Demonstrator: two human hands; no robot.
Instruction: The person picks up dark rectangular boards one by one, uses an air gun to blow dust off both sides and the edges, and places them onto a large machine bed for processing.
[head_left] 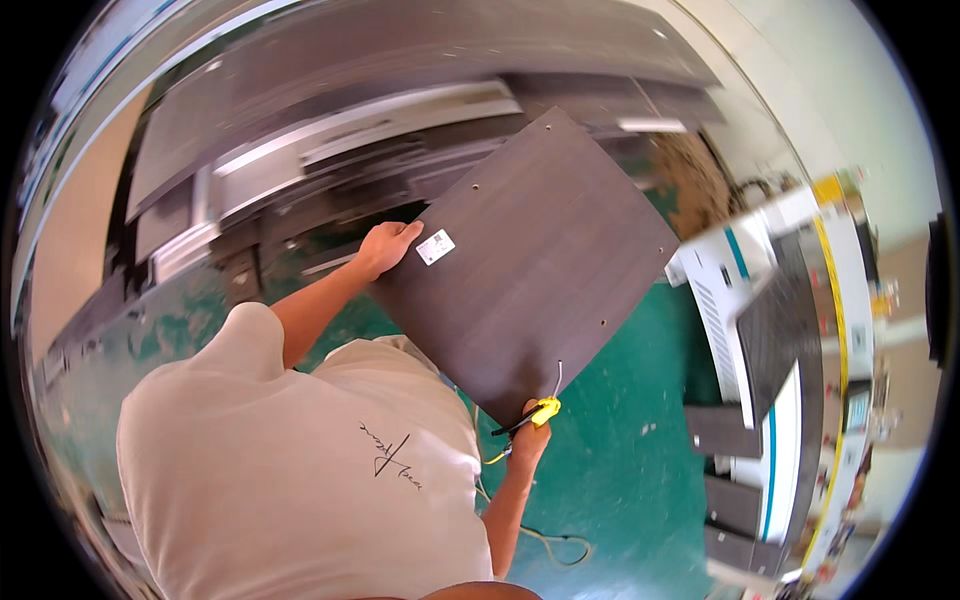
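A dark brown rectangular board [540,270] is held up tilted in front of me, with several small holes near two of its edges. On its face is a small white label [435,247]. My left hand [390,247] grips the board's left edge beside that label, thumb on the face and the other fingers hidden behind. At the near corner my right hand [530,440] is closed around a yellow air blow gun [546,410], whose thin metal nozzle points up over the board. Whether that hand also supports the corner, I cannot tell.
Stacked dark panels [400,60] fill the far side, blurred. To the right stands a white machine [722,290] with dark boards around it. A brown heap of dust [690,185] lies behind the board. A pale hose [550,540] trails over the green floor [620,460].
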